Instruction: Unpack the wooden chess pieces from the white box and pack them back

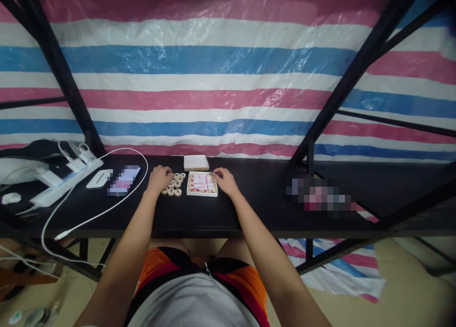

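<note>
Faces a glossy, creased plastic tarpaulin [199, 99] in horizontal bands of red, white and blue, streaked with pale reflections of light; has black metal posts [72, 91] at left and right, with thin crossbars [395, 123] running outward from them; meets a black desktop [263, 184] below; gives onto a beige floor [413, 289] underneath, with more striped sheeting [349, 274] showing beneath the desktop's right side

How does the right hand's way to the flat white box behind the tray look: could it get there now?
Probably yes: the right hand is at the far right corner of the tray, and the flat white box lies just beyond, with nothing visible standing between.
</note>
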Demonstrator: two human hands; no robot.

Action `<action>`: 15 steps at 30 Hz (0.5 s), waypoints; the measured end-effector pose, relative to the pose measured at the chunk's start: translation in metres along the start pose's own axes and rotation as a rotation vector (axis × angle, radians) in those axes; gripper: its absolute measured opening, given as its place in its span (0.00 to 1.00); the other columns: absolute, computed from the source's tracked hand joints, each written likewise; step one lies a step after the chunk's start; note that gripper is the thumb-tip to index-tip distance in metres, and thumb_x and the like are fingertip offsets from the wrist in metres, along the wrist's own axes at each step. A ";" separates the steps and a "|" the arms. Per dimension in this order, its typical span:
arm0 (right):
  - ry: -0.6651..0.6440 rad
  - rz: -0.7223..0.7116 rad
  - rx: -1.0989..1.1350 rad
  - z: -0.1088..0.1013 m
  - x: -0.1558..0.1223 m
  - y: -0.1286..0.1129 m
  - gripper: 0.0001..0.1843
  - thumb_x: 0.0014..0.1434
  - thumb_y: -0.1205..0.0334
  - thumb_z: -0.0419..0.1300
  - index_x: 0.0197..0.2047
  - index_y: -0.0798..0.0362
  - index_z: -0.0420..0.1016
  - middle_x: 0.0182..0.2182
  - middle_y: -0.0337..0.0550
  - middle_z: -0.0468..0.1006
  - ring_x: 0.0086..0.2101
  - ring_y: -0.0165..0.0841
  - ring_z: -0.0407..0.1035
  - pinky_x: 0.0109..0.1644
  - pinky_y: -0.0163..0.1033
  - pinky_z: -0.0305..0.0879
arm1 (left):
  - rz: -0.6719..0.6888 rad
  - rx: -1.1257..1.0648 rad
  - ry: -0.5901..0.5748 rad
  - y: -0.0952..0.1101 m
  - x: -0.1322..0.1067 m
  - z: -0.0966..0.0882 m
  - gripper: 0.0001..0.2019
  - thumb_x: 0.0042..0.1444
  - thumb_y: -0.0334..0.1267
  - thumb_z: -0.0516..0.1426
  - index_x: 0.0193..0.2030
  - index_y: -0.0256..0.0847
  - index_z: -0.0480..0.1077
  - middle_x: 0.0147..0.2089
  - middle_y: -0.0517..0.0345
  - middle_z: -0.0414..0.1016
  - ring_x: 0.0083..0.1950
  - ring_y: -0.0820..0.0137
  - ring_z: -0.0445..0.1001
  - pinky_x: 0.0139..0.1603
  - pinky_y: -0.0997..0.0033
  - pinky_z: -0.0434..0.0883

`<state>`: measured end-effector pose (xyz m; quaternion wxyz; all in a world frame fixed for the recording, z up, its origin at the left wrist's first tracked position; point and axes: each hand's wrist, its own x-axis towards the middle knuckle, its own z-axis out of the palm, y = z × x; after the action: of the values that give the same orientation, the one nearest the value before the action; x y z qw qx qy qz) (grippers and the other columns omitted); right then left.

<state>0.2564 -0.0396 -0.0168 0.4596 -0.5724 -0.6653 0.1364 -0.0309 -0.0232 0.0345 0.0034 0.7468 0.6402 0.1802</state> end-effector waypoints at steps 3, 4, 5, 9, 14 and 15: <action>0.001 0.004 -0.005 0.000 0.000 0.002 0.10 0.57 0.57 0.55 0.38 0.51 0.74 0.36 0.43 0.73 0.39 0.34 0.69 0.50 0.42 0.63 | -0.200 0.035 -0.037 -0.007 -0.003 -0.004 0.17 0.57 0.42 0.50 0.46 0.38 0.75 0.48 0.40 0.74 0.51 0.53 0.72 0.49 0.58 0.69; -0.003 0.005 -0.006 0.000 0.000 0.003 0.10 0.57 0.57 0.55 0.38 0.51 0.74 0.36 0.43 0.73 0.39 0.34 0.69 0.50 0.42 0.63 | -0.267 0.037 -0.056 -0.009 -0.003 -0.005 0.18 0.57 0.41 0.49 0.46 0.37 0.75 0.48 0.38 0.75 0.50 0.51 0.73 0.48 0.57 0.69; -0.007 0.006 -0.008 0.000 0.000 0.003 0.10 0.57 0.57 0.55 0.38 0.51 0.74 0.36 0.43 0.73 0.39 0.34 0.69 0.50 0.42 0.63 | -0.318 0.036 -0.074 -0.011 -0.004 -0.006 0.18 0.57 0.42 0.49 0.47 0.36 0.74 0.48 0.37 0.75 0.50 0.50 0.73 0.47 0.56 0.70; -0.020 0.019 -0.007 0.001 0.000 0.004 0.10 0.57 0.57 0.55 0.37 0.51 0.74 0.36 0.42 0.73 0.38 0.33 0.69 0.49 0.41 0.64 | -0.341 0.007 -0.115 -0.011 -0.005 -0.008 0.20 0.56 0.47 0.50 0.46 0.36 0.74 0.48 0.36 0.76 0.50 0.49 0.74 0.46 0.55 0.70; -0.022 0.030 -0.007 0.000 0.000 0.002 0.09 0.57 0.59 0.55 0.36 0.51 0.75 0.36 0.42 0.73 0.37 0.32 0.69 0.49 0.41 0.64 | -0.293 -0.031 -0.146 -0.011 -0.002 -0.008 0.20 0.54 0.51 0.52 0.44 0.40 0.75 0.47 0.40 0.77 0.50 0.50 0.74 0.46 0.58 0.70; -0.025 0.032 -0.007 -0.001 0.000 0.002 0.09 0.57 0.59 0.55 0.36 0.51 0.75 0.36 0.42 0.73 0.37 0.32 0.69 0.49 0.41 0.64 | -0.287 -0.034 -0.157 -0.013 -0.001 -0.009 0.19 0.53 0.51 0.52 0.44 0.41 0.75 0.47 0.41 0.77 0.50 0.51 0.75 0.45 0.59 0.70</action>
<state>0.2582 -0.0392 -0.0179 0.4471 -0.5827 -0.6622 0.1486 -0.0456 -0.0237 0.0396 0.0917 0.6591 0.7350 0.1300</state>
